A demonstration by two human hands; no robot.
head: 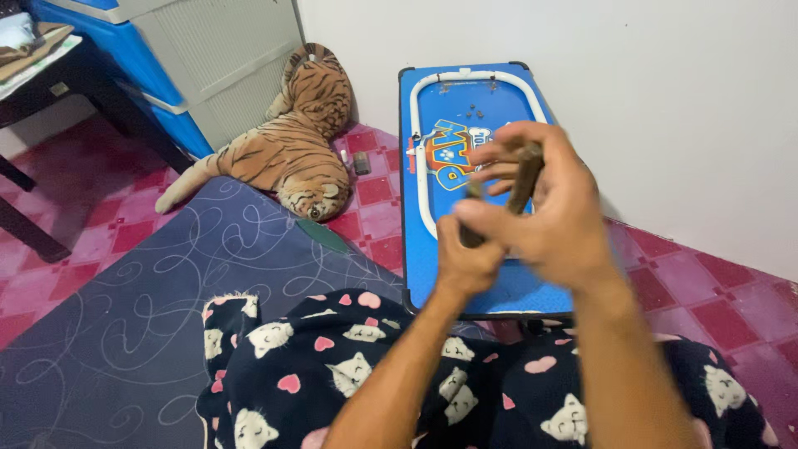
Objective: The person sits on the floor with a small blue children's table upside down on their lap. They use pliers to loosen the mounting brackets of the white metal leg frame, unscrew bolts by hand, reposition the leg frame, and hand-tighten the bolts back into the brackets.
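**op_remote:** Two hands up in front of the head cam right now, both over the small blue table (420, 249). My right hand (555, 218) has its fingers curled round a dark brown stick-like piece (525, 179), gripped near the top so the piece pokes out above and below the knuckles. My left hand (465, 259) sits just under it, closed on a second dark piece (472, 234). Can't tell whether the two pieces touch, it's blurry there.

**benchwatcher:** So how far along is that?

**op_remote:** Early-ish, I'd guess. Both pieces are held in the air, nothing's set down on the table yet apart from a few small dark bits (475, 111) near its far end inside the white rail. Whether the pieces are being joined or pulled apart, no idea from this view.

**benchwatcher:** Anything else around?

**op_remote:** Plush tiger (287, 145) on the pink tile floor to the left, dark patterned mat (141, 299) under me, cat-print pyjama legs (332, 374) at the bottom.
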